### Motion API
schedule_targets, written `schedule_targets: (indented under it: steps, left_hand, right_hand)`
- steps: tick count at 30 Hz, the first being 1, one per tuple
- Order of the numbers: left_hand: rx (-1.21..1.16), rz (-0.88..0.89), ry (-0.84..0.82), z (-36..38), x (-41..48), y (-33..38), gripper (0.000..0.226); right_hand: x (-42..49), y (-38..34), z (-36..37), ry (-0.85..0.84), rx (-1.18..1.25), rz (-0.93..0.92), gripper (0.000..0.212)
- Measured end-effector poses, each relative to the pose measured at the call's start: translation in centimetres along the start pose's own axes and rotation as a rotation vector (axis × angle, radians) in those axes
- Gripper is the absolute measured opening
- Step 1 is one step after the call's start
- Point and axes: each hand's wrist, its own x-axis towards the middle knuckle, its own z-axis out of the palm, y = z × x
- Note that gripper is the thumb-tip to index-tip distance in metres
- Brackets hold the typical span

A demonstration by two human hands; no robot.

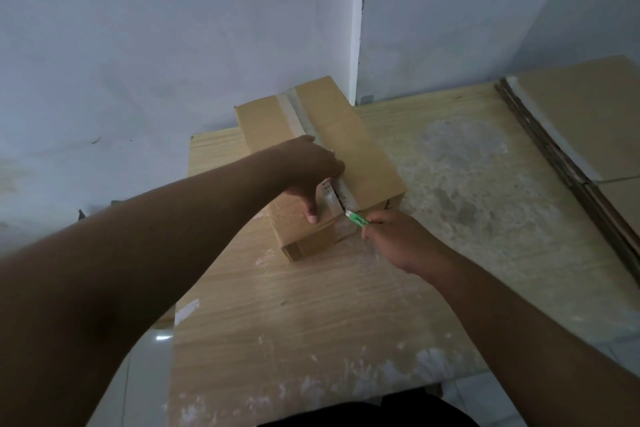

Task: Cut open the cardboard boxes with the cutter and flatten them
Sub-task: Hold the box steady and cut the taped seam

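Box: a taped cardboard box [367, 163] is set on the wooden table [294, 322], toward the far side, close to the wall.
Tape: a pale strip [298, 111] is run lengthwise down the middle of the box top.
Left hand [308, 170]: laid flat on the box top, fingers stretched out, thumb pointed toward the near edge. Nothing's gripped, the box is just pressed down.
Right hand [398, 239]: curled tight round the cutter at the box's near end.
Cutter [358, 219]: green, mostly hidden in the fist, blade tip put right at the near end of the tape.
Off to the right: flattened cardboard [581, 121] is stacked on the table, well apart from the box.
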Motion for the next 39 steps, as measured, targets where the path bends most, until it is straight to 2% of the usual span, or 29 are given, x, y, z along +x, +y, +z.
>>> schedule_targets:
  steps: [4, 9, 12, 15, 18, 23, 25, 30, 33, 34, 39]
  left_hand:
    - [-0.026, -0.015, -0.024, 0.0, 0.0, 0.1, 0.099]
    - [-0.065, -0.008, -0.041, 0.1, 0.2, 0.1, 0.099]
    - [-0.074, 0.007, -0.045, 0.3, 0.5, 0.1, 0.097]
    - [-0.097, 0.008, -0.046, 0.5, 0.7, 0.0, 0.097]
    - [-0.096, 0.016, -0.042, 0.8, 0.9, -0.2, 0.109]
    - [-0.094, 0.027, -0.054, 0.7, 0.8, -0.2, 0.112]
    - [-0.089, 0.03, -0.051, 0.7, 0.9, -0.3, 0.112]
    - [-0.123, 0.02, -0.026, 0.9, 0.7, -0.3, 0.116]
    - [-0.147, 0.025, -0.032, 0.2, 0.2, 0.1, 0.104]
    - [-0.158, 0.024, -0.03, 0.0, -0.1, 0.1, 0.099]
    - [-0.304, 0.012, 0.047, 0.1, -1.9, 0.4, 0.08]
  right_hand:
    - [0.5, -0.1, -1.2, -0.147, -0.157, -0.048, 0.03]
    - [1.1, 1.5, -1.7, -0.33, 0.089, 0.086, 0.029]
    - [1.1, 2.3, -1.8, -0.367, 0.1, 0.079, 0.03]
    - [1.1, 2.4, -2.3, -0.312, -0.067, -0.045, 0.031]
    - [1.1, 2.0, -2.9, -0.263, -0.245, -0.17, 0.033]
    - [1.0, 2.7, -6.0, -0.347, -0.44, -0.151, 0.031]
    - [0.7, 3.6, -7.1, -0.298, -0.32, -0.091, 0.032]
    - [2.6, 2.9, -4.6, 0.126, 0.273, -0.018, 0.036]
    - [4.3, 0.7, -1.4, 0.138, 0.489, 0.072, 0.033]
    - [4.6, 0.2, -0.7, 0.143, 0.487, 0.09, 0.034]
    - [5.9, -0.1, -0.2, 0.259, 0.102, 0.045, 0.039]
